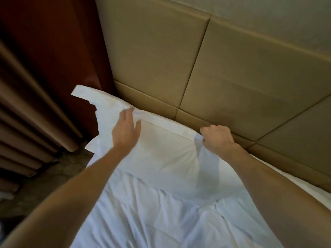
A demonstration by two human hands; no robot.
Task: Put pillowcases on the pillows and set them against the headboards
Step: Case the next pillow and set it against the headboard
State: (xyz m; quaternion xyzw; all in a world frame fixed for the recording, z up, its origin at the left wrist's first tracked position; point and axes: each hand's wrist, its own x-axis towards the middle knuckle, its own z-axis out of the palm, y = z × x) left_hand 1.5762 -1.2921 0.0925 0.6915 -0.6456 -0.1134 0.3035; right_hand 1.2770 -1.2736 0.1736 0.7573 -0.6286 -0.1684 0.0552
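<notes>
Cased white pillow [161, 145] at the head end of the bed [304, 187], near its left corner, upper long edge resting against the tan padded headboard [223, 72]. Pillowcase [100, 102] flange sticking out past the bed's left edge, in front of a dark red curtain [59, 51]; ribbed brown drapes [26, 104] further left. Rumpled white sheet [161, 221] across the near part of the bed.

Left hand [126, 129] spread flat, fingers apart, pressing on the pillow's upper edge close to the left corner. Right hand [217, 138] curled shut, pinching a fold of the pillowcase at the pillow's right end, just in front of the headboard.

Step in hand, apparently: seating this pillow against the headboard and tidying its case, casing itself looking done. Only one pillow visible; any others out of view.

Next move likely calls for a gentle pull with the right hand to take out the bunching, the left holding the pillow steady, then a release with the flange lying flat.
</notes>
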